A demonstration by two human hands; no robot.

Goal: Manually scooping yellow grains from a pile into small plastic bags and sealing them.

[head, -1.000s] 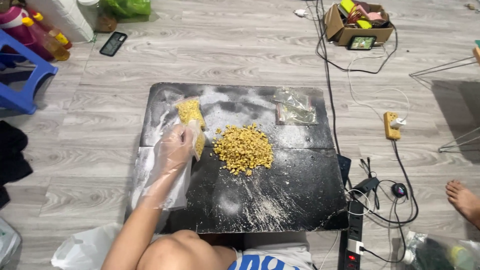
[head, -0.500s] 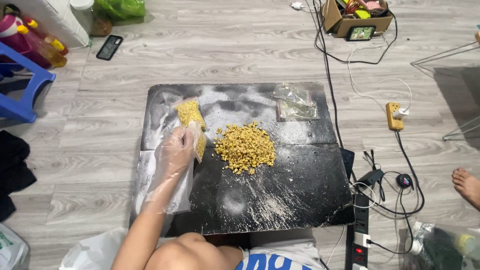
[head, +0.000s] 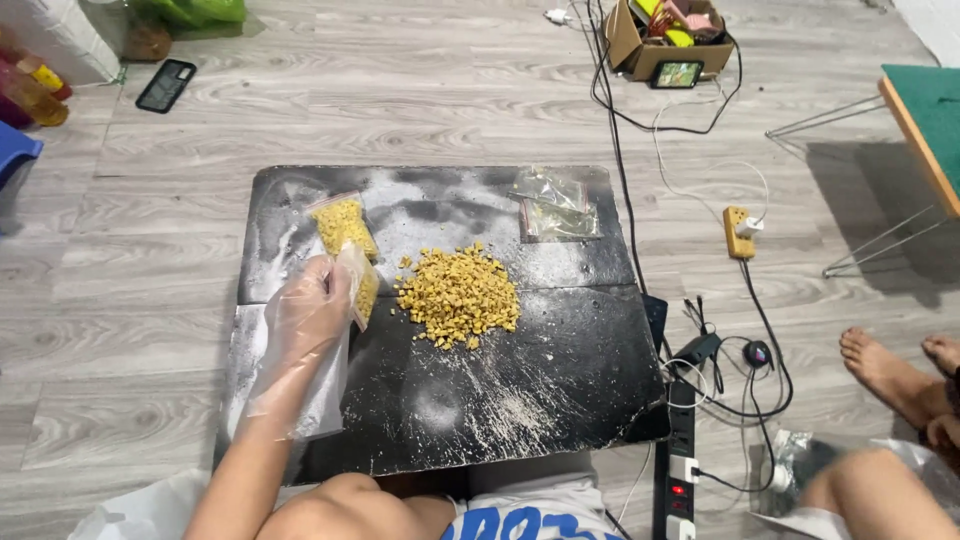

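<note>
Small clear bag of yellow bits pinched in gloved left hand left of centre, filled bag just above, yellow pile mid-frame on black board, two empty bags upper right, right hand unseen.

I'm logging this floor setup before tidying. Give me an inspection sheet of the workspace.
Surface: black board on grey wood-look floor, smeared with white powder.
Job's things: pile of yellow pieces; filled clear bag; a second bag in the gloved hand.
Clutter: two empty clear bags on the board's far right corner.
Hands: left hand in a loose plastic glove, holding the second bag; right hand not in view.
Cables: black power strip, orange socket block, tangled leads.
Surroundings: cardboard box, phone, another person's bare feet.
</note>
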